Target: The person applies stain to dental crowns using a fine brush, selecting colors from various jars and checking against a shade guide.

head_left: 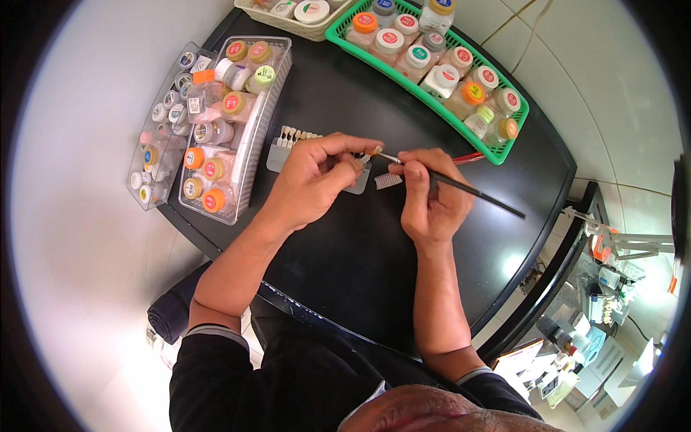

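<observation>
My right hand (440, 194) grips a thin paintbrush (482, 194) with a long dark handle, its tip pointing left. The tip meets a small pale tooth-shaped tab (366, 158), which my left hand (317, 173) pinches between thumb and index finger. My left fingers partly hide the tab. Beneath that hand lies a grey shade-guide holder (276, 155) with a row of tooth-shaped tabs (296, 135) along its far side. Between my hands, a small translucent ridged piece (389, 181) rests on the black table (338, 259). A red slim object (468, 158) lies beyond my right hand.
A clear plastic basket (248, 169) of lidded jars stands at the left, with another clear container (137, 189) beside it. A green basket (425, 96) of jars stands at the far right, next to a cream basket (288, 24). A cluttered bench (533, 317) is at the right.
</observation>
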A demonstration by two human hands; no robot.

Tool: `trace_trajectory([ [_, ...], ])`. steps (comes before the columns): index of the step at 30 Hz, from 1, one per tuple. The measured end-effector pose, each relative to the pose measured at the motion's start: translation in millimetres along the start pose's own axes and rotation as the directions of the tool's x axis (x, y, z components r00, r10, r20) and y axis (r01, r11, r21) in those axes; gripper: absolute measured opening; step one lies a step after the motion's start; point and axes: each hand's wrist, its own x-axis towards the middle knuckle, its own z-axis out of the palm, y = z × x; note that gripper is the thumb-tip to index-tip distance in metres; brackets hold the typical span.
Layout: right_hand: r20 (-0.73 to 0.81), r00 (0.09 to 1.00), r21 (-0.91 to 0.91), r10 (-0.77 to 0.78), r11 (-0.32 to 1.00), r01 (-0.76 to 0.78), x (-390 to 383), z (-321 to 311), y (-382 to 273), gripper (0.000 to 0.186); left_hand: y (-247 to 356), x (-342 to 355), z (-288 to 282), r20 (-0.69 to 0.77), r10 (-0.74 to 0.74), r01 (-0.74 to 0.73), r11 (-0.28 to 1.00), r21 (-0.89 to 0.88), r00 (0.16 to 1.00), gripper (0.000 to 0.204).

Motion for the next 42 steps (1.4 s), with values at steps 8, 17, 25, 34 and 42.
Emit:
trace_trajectory([
  [8, -0.007, 1.0, -0.007, 0.028, 1.0, -0.028, 1, 0, -6, 0.015, 1, -1, 1, -0.018, 0.004, -0.004, 1.0, 0.007, 1.0, 0.035],
  [17, 0.086, 0.996, -0.083, -0.036, 0.996, 0.044, 1, -2, -2, 0.016, 3, -2, 2, -0.021, -0.001, 0.002, 0.999, 0.042, 1.0, 0.036],
  [25, 0.042, 0.995, -0.106, -0.087, 0.99, 0.091, 1, 2, -2, 0.016, 4, -2, 3, -0.026, -0.011, 0.011, 1.0, 0.006, 1.0, 0.035],
  [34, -0.066, 0.998, -0.121, -0.004, 0.993, -0.004, -2, 5, -1, 0.013, 5, -1, 3, -0.03, -0.005, 0.004, 0.999, -0.032, 1.0, 0.035],
  [42, -0.132, 0.989, -0.056, 0.064, 0.996, -0.072, -1, 6, -12, 0.011, 8, 0, 4, -0.02, 0.008, -0.008, 1.0, -0.003, 1.0, 0.035],
])
